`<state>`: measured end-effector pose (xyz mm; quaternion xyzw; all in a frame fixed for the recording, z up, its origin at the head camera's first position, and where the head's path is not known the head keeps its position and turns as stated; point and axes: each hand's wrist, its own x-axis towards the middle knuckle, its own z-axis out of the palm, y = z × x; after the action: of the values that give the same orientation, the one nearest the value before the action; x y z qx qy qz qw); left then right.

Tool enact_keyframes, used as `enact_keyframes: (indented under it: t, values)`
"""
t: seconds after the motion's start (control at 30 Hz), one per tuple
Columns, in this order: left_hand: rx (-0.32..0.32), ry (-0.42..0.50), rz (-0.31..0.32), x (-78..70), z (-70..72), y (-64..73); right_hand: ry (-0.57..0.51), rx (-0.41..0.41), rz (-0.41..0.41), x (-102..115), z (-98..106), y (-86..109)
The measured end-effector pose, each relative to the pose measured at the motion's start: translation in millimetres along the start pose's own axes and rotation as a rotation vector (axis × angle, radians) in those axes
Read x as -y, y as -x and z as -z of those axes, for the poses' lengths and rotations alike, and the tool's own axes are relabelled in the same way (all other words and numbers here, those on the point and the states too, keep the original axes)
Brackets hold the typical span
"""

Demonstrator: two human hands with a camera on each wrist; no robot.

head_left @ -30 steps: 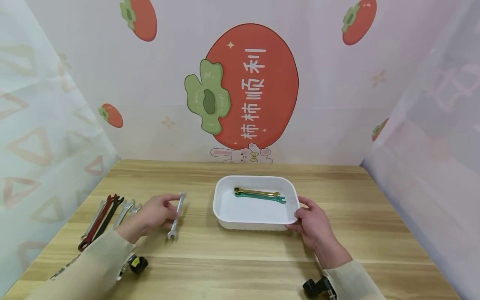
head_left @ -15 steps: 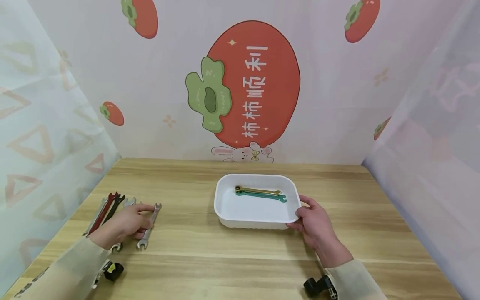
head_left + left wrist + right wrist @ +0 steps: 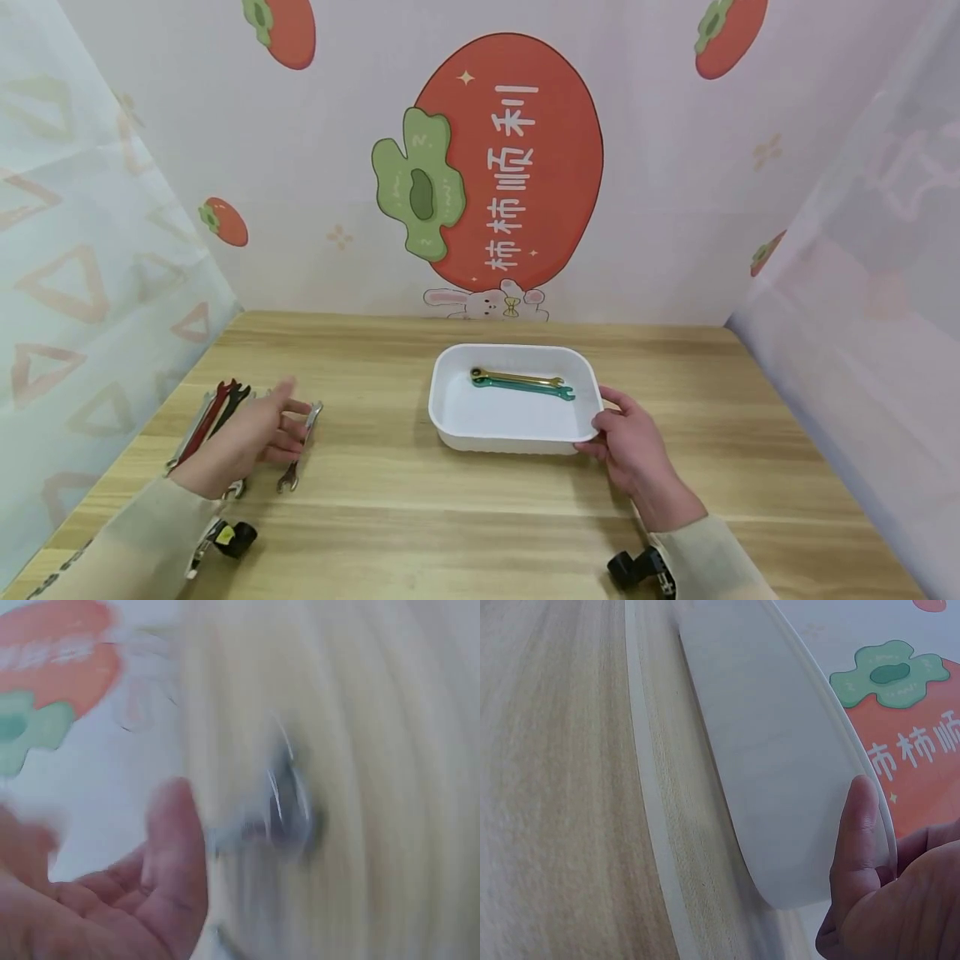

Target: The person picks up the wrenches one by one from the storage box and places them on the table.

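Observation:
My left hand (image 3: 255, 432) hovers over the left part of the table, fingers loosely spread. Just past its fingertips a silver wrench (image 3: 302, 451) lies on the wood; in the left wrist view that wrench (image 3: 289, 799) is blurred and apart from the hand. With thumb and fingers, my right hand (image 3: 633, 446) grips the right end of a white plastic tray (image 3: 510, 446). Inside the tray lie a gold wrench (image 3: 517, 378) and a green wrench (image 3: 525, 387), side by side near its back wall. The right wrist view has the thumb (image 3: 855, 840) on the tray's outer wall.
Left of my left hand lie several more wrenches, among them a red one (image 3: 208, 423) and a black one (image 3: 232, 402), partly hidden by the hand and forearm. Printed cloth walls (image 3: 645, 250) enclose the wooden table (image 3: 450, 533) at the back and both sides.
My left hand carried the silver wrench leftward and set it down near the other wrenches, then let go as its fingers spread. The right hand and tray stayed in place.

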<state>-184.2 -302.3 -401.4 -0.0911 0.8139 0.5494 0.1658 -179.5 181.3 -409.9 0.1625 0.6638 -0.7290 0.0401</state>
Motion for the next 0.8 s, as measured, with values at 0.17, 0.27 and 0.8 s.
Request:
enact_keyframes:
  t: [0.17,0.27,0.8]
  values:
    - [0.089,0.223,0.058,3.3,6.2,4.0,0.007,0.001,0.002,1,-1,-0.4]
    - [0.081,0.191,0.051,7.3,14.0,5.6,0.008,0.001,-0.001,2,-1,0.2]
    - [0.059,0.109,0.018,8.2,27.0,14.2,0.009,0.009,0.003,2,0,-0.3]
